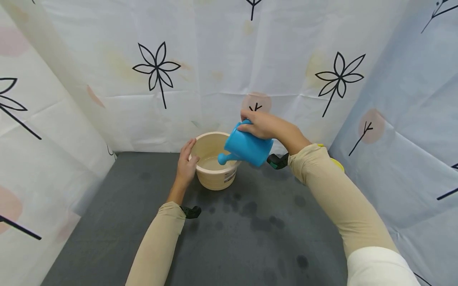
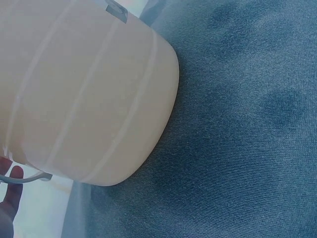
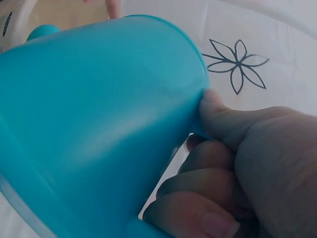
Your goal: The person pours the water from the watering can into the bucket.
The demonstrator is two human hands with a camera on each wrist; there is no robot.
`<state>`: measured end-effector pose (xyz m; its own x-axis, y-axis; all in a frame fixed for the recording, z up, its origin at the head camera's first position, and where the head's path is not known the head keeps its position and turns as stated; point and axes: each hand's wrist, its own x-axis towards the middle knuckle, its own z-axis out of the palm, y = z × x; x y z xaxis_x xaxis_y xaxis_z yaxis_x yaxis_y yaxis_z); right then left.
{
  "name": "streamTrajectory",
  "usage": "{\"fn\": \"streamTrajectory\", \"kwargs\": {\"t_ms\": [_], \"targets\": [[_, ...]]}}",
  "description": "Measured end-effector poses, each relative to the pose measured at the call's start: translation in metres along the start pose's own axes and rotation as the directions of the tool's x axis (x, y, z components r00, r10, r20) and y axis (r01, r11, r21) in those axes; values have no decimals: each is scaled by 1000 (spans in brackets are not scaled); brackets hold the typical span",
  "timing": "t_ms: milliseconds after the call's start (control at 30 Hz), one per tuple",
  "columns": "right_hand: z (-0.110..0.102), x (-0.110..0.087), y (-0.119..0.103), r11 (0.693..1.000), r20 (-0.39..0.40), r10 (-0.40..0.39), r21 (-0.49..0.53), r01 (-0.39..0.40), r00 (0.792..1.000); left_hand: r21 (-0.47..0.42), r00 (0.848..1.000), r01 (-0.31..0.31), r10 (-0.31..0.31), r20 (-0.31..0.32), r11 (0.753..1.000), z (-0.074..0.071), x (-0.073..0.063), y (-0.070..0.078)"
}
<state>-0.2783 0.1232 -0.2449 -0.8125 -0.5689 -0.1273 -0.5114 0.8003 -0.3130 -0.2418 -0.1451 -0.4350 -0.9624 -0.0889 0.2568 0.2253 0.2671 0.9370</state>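
A blue watering can (image 1: 248, 147) is tipped, its spout over the mouth of a cream plastic bucket (image 1: 216, 180). My right hand (image 1: 262, 125) grips the can by its handle; in the right wrist view the fingers (image 3: 198, 188) curl round it and the thumb presses near the rim. At the bucket's left side my left hand (image 1: 186, 167) holds the rim, thumb toward the inside. The left wrist view shows the bucket's ribbed wall (image 2: 89, 89), with fingertips beside its thin handle (image 2: 25, 179). Whether water runs from the spout cannot be made out.
The bucket stands on a dark grey cloth surface (image 1: 222, 246) with several damp spots. White curtains with leaf drawings (image 1: 214, 59) close off the back and both sides. Something yellow (image 1: 337, 163) shows partly behind the right sleeve.
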Motion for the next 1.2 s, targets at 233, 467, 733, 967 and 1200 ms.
{"fn": "streamTrajectory", "kwargs": {"t_ms": [233, 467, 733, 967, 1200], "targets": [[9, -11, 17, 997, -78, -33, 66, 38, 996, 3, 1000, -6, 6, -5, 1000, 1, -3, 7], [21, -23, 32, 987, -155, 12, 159, 13, 988, -12, 1000, -9, 8, -15, 1000, 4, 4, -10], [38, -37, 48, 973, -237, 27, 228, 28, 971, 4, 999, -30, 30, -41, 1000, 6, 12, -31], [59, -50, 62, 962, -338, 25, 264, 69, 941, 9, 998, -37, 38, -44, 999, 6, 15, -37], [79, -62, 69, 951, -418, 27, 291, 106, 908, -9, 998, -40, 40, -49, 999, 7, 15, -38]]}}
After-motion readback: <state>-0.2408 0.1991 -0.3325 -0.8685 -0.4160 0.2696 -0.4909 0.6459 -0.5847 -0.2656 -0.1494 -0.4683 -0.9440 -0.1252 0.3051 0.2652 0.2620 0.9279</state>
